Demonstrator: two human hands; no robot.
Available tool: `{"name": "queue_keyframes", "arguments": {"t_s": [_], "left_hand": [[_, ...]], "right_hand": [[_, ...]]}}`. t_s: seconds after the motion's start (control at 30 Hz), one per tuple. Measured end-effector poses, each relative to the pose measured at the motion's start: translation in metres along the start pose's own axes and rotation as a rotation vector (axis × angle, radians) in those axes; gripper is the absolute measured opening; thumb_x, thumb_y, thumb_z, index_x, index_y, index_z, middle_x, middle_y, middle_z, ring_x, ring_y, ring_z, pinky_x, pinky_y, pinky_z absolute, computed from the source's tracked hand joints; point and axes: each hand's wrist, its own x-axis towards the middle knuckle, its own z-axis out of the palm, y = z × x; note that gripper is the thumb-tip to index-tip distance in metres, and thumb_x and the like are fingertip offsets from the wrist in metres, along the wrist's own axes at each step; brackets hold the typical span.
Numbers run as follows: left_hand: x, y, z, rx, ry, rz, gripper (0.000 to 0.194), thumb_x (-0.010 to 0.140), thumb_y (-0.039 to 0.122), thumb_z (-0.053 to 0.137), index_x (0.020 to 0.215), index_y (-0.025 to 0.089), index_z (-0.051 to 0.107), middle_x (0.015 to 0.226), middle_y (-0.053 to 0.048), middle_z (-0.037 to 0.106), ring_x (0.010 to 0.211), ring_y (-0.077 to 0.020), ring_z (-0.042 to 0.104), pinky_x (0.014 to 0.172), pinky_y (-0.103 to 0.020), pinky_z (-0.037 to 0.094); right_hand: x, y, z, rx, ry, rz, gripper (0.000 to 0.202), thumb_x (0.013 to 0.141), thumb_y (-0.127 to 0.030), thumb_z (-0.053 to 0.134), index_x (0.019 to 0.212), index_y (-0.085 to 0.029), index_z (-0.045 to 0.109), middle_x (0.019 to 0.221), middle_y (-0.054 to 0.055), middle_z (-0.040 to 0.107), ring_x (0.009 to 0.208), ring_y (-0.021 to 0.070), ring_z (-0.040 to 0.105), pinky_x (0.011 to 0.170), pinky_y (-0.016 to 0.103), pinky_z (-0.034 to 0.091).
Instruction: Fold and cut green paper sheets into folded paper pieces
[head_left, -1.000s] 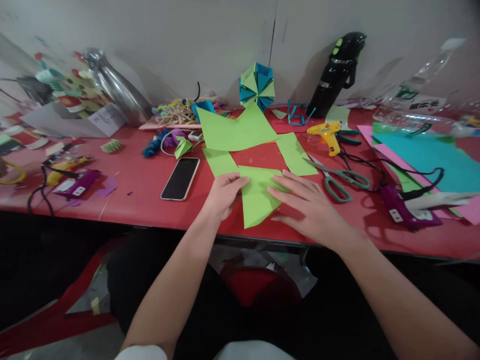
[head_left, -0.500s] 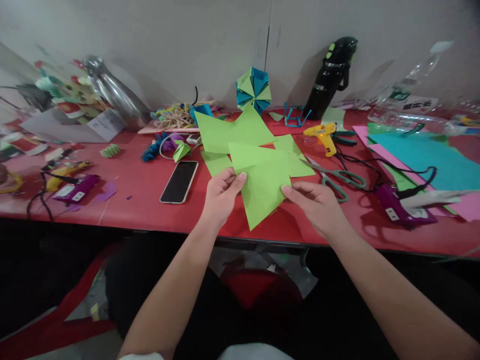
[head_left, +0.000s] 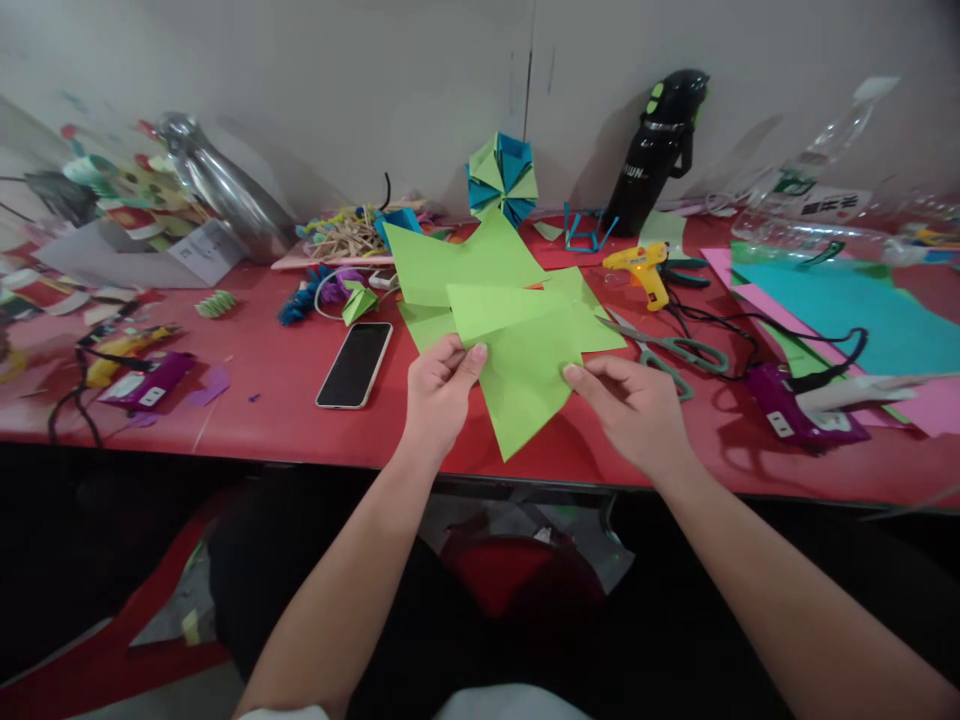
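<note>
A light green sheet of paper [head_left: 525, 375] is held up over the front edge of the red table, one corner pointing down. My left hand [head_left: 442, 385] pinches its left edge between thumb and fingers. At its right edge, my right hand [head_left: 622, 400] grips it the same way. Behind it lie more green paper pieces [head_left: 465, 265], partly covered by the held one. Scissors [head_left: 667, 345] with grey handles rest just beyond my right hand. A phone [head_left: 355, 366] lies to the left of my left hand.
Farther back are a yellow glue gun [head_left: 641, 268], a black bottle [head_left: 656, 150] and a blue-green paper ball [head_left: 502, 180]. Purple power strips [head_left: 806, 415] with cables sit at both sides. Coloured sheets [head_left: 862, 310] lie at the right, a steel flask [head_left: 225, 190] stands back left.
The view has shifted slightly, moving the table items a little left. The held sheet's upper left corner has moved slightly left; both hands keep their hold.
</note>
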Motion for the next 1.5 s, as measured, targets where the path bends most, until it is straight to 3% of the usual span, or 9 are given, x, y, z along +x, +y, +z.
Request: {"name": "queue_keyframes", "arguments": {"t_s": [0.17,0.37,0.67,0.87,0.97,1.13,1.3,1.4,1.5], "left_hand": [[0.0,-0.001,0.003,-0.084,0.037,-0.016,0.021,0.086,0.036,0.077,0.1,0.021,0.073,0.095,-0.004,0.076,0.086,-0.0162,0.07,0.074,-0.025,0.056],[0.0,-0.001,0.005,-0.069,0.053,0.014,0.017,0.086,0.034,0.077,0.097,0.021,0.073,0.09,-0.003,0.076,0.083,-0.015,0.07,0.075,-0.025,0.056],[-0.001,-0.002,0.008,-0.105,0.058,-0.056,0.02,0.086,0.037,0.077,0.096,0.02,0.071,0.091,-0.004,0.077,0.082,-0.0163,0.072,0.069,-0.025,0.057],[-0.002,-0.001,0.01,-0.094,0.073,-0.039,0.014,0.085,0.033,0.078,0.088,0.02,0.073,0.086,-0.003,0.077,0.081,-0.0155,0.073,0.074,-0.026,0.06],[-0.002,-0.001,0.01,-0.069,0.104,-0.051,0.019,0.084,0.036,0.078,0.088,0.019,0.072,0.086,-0.003,0.077,0.082,-0.0167,0.073,0.074,-0.027,0.061],[-0.002,0.0,0.01,-0.088,0.102,-0.077,0.025,0.086,0.039,0.076,0.1,0.019,0.073,0.095,-0.006,0.078,0.084,-0.0187,0.074,0.075,-0.031,0.061],[0.001,0.001,0.006,0.001,0.168,-0.015,0.016,0.086,0.034,0.077,0.086,0.018,0.072,0.077,-0.002,0.072,0.073,-0.0152,0.07,0.069,-0.027,0.057],[0.005,-0.002,-0.001,0.036,0.221,-0.011,0.015,0.085,0.03,0.077,0.08,0.018,0.07,0.069,0.001,0.067,0.068,-0.0128,0.067,0.067,-0.025,0.056],[0.011,-0.005,-0.01,0.001,0.251,-0.054,0.016,0.085,0.031,0.077,0.084,0.017,0.07,0.073,-0.001,0.07,0.068,-0.0133,0.068,0.068,-0.026,0.057]], "right_hand": [[-0.003,-0.005,0.002,0.102,-0.1,-0.117,0.02,0.089,-0.042,0.07,0.09,-0.023,0.07,0.091,0.001,0.071,0.084,0.0171,0.067,0.079,0.029,0.051],[-0.003,-0.012,0.002,-0.023,-0.05,-0.081,0.044,0.092,-0.043,0.067,0.058,-0.02,0.05,0.058,-0.004,0.046,0.058,0.0109,0.048,0.058,0.026,0.041],[-0.001,-0.008,0.007,0.323,-0.184,0.059,0.024,0.086,-0.046,0.074,0.094,-0.024,0.073,0.085,0.002,0.071,0.083,0.0189,0.067,0.072,0.03,0.054],[0.0,0.002,0.011,0.261,-0.105,0.19,0.036,0.082,-0.052,0.076,0.069,-0.02,0.065,0.062,0.0,0.065,0.055,0.0136,0.058,0.052,0.027,0.048],[0.002,0.004,0.012,0.355,-0.081,0.245,0.031,0.078,-0.049,0.081,0.083,-0.02,0.072,0.073,0.003,0.074,0.065,0.0167,0.067,0.062,0.03,0.057],[0.001,0.003,0.015,0.601,-0.322,0.273,0.039,0.078,-0.041,0.083,0.11,-0.022,0.072,0.109,0.007,0.078,0.099,0.0211,0.072,0.094,0.04,0.058],[-0.001,0.003,0.017,0.406,-0.295,0.368,0.035,0.075,-0.049,0.083,0.085,-0.017,0.07,0.07,0.002,0.071,0.059,0.0161,0.067,0.062,0.034,0.061],[-0.001,0.004,0.013,0.318,-0.26,0.255,0.038,0.079,-0.047,0.079,0.101,-0.018,0.068,0.075,0.003,0.071,0.067,0.0198,0.071,0.068,0.036,0.062],[-0.003,0.004,0.006,0.123,-0.287,-0.073,0.059,0.086,-0.039,0.073,0.14,-0.024,0.053,0.127,0.012,0.068,0.118,0.0279,0.066,0.097,0.046,0.057]]}}
